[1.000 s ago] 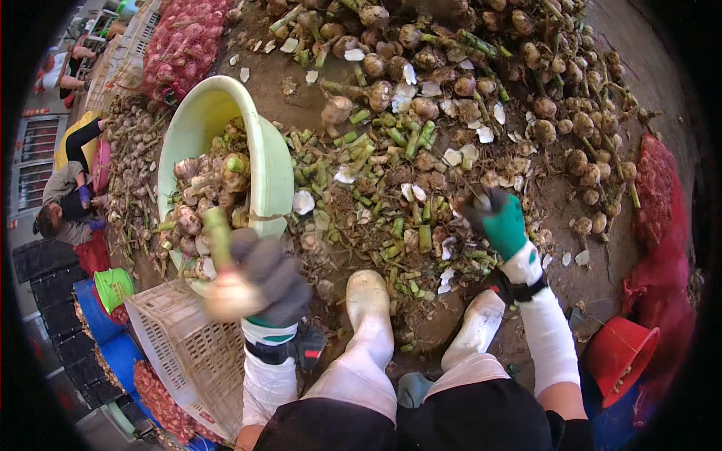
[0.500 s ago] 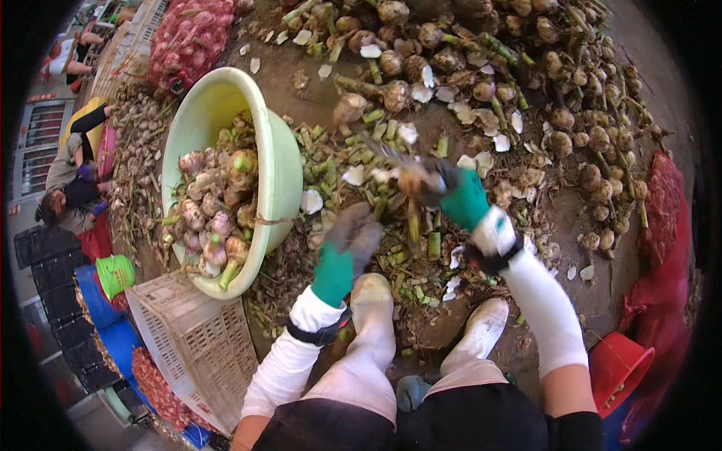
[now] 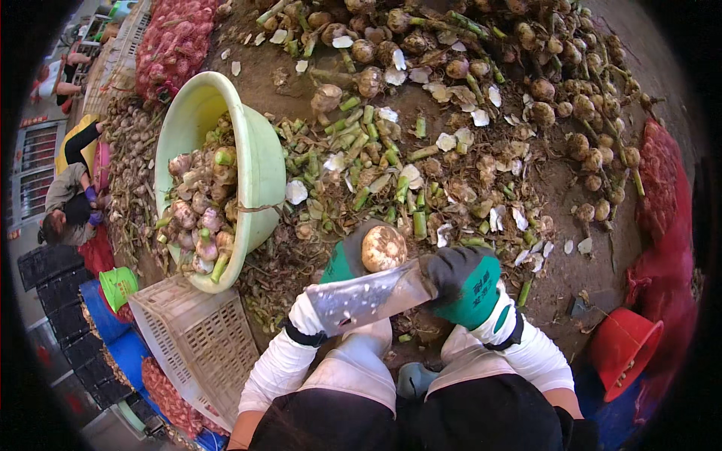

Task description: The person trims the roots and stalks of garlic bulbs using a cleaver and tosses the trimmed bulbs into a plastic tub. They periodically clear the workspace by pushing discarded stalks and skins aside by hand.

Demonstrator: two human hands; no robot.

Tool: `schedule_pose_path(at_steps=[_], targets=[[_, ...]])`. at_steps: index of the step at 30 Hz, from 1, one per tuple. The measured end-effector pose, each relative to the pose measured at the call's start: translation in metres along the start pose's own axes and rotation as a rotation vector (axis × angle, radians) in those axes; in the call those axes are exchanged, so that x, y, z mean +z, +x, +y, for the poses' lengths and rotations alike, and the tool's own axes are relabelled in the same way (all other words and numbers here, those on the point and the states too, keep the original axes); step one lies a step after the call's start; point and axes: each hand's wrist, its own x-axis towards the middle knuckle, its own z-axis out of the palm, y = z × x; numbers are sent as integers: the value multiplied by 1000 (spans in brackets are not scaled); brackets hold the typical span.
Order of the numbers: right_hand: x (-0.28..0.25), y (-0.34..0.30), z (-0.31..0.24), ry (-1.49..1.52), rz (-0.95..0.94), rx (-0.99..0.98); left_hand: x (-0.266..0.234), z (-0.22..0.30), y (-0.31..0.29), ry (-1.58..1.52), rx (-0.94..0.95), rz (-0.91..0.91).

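Observation:
My left hand (image 3: 347, 254), in a green and dark grey work glove, is closed round a garlic bulb (image 3: 384, 249) with its pale, round face upward. A broad-bladed knife (image 3: 353, 303) is gripped by my right hand (image 3: 465, 284), gloved alike. Its flat blade points left across my lap, just below the bulb, and covers part of my left wrist. Whether blade and bulb touch, I cannot tell. Cut green stalk pieces (image 3: 420, 225) and white peel scraps lie on the ground beyond my hands. Left of them, a pale green basin (image 3: 265, 180), tilted in this view, holds trimmed garlic bulbs (image 3: 204, 214).
Untrimmed garlic with stalks (image 3: 541, 90) is heaped at the far right. A plastic crate (image 3: 199, 331) stands below the basin, with a green bucket (image 3: 118, 288) beside it. On the right are a red bucket (image 3: 624, 352) and red mesh sacks (image 3: 665, 278). Another person (image 3: 71, 192) sits far left.
Both hands have drawn in toward my lap. My left hand, bare of any bulb before, now holds one. The knife, blurred farther out earlier, has come across in front of my left wrist.

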Motion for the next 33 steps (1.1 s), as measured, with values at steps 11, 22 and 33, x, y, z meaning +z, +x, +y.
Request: schedule_pose_path(at_steps=[11,22,33], targets=[[15,3,59,1155,82,707,50,74,57,237,570,133],[16,51,22,609,87,135,24,61,53,-818,149,136],[33,119,86,304,181,425,-27,123,7,-1215,862,-98]])
